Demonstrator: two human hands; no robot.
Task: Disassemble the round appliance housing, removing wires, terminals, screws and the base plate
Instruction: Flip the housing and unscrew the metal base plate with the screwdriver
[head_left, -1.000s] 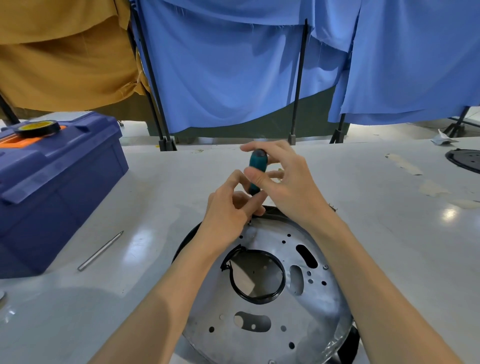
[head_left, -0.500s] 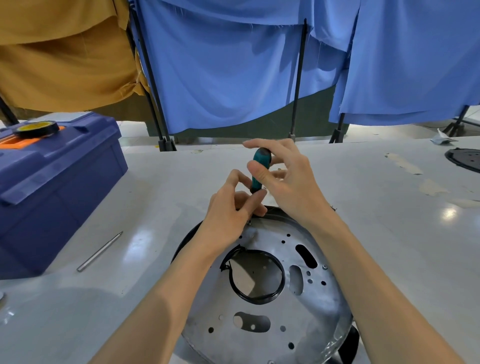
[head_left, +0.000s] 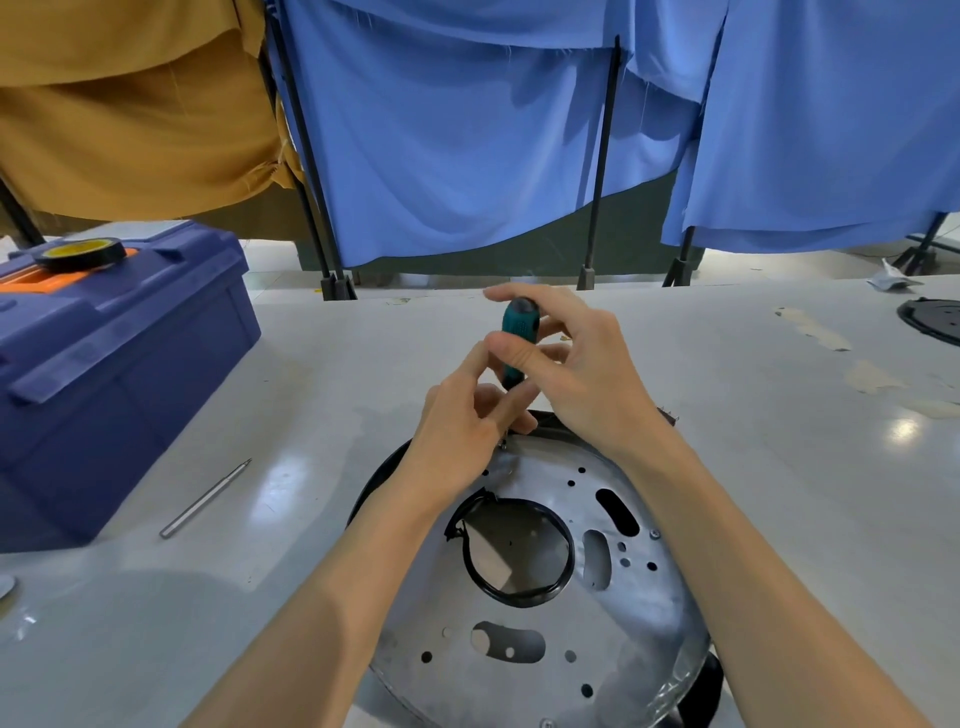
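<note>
Screwdriver (head_left: 521, 332) set on the far rim of the base plate (head_left: 571, 597)
The right hand (head_left: 582, 374) pinches the handle from above; the left hand (head_left: 462, 431), nearer the tip, curls round the shaft. The long axis stands almost upright, tip pointing down at the rim just below both hands.

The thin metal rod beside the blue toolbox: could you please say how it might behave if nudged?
The thin metal rod looks round and lies flat on the glossy table, so it would probably roll. Slim, polished metal: likely stiff, light, slippery to pinch.
</note>
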